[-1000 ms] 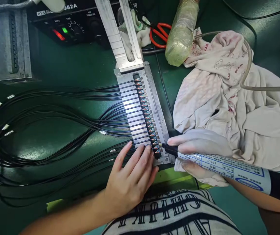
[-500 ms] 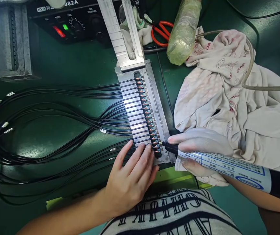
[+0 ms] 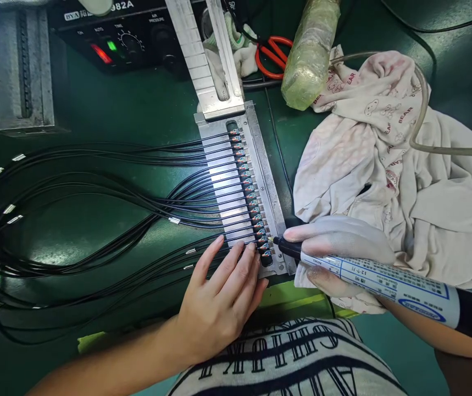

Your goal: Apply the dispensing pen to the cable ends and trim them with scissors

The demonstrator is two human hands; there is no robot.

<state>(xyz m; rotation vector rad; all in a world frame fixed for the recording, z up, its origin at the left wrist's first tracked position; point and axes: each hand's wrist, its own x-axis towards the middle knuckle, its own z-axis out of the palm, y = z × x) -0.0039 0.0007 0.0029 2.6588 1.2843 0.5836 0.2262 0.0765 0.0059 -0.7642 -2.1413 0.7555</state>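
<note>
**Flat hand on the wires, pen-shaped tool at the near end of the row**

Left hand [image 3: 219, 302]: open and flat, fingers [image 3: 236, 264] spread, gripping nothing. Pressing down on the black wires [image 3: 95, 192] right where they run into the metal jig [image 3: 262, 165], likely to keep them from sliding.

Right hand [image 3: 338, 247]: in a thin pale glove, closed around a pen-shaped dispensing tool [image 3: 379, 278]. Held low and slanted like a pencil, dark tip [image 3: 279, 242] touching or just beside the near end of the row of small wire ends [image 3: 249, 190]. Easy to steer that way.

Wire ends lined up side by side in the jig's slots, each in its own place, so the tip can reach them one by one. Long wires fanned out to the left on the green table [image 3: 137, 104].

Crumpled cloth [image 3: 384, 154] just beside the gloved hand, probably for wiping. Farther back: red-handled scissors [image 3: 271, 55], a wrapped roll [image 3: 310, 52], a black control box [image 3: 116, 33] with red and green lights lit, and a hose [image 3: 421, 104] across the cloth.
</note>
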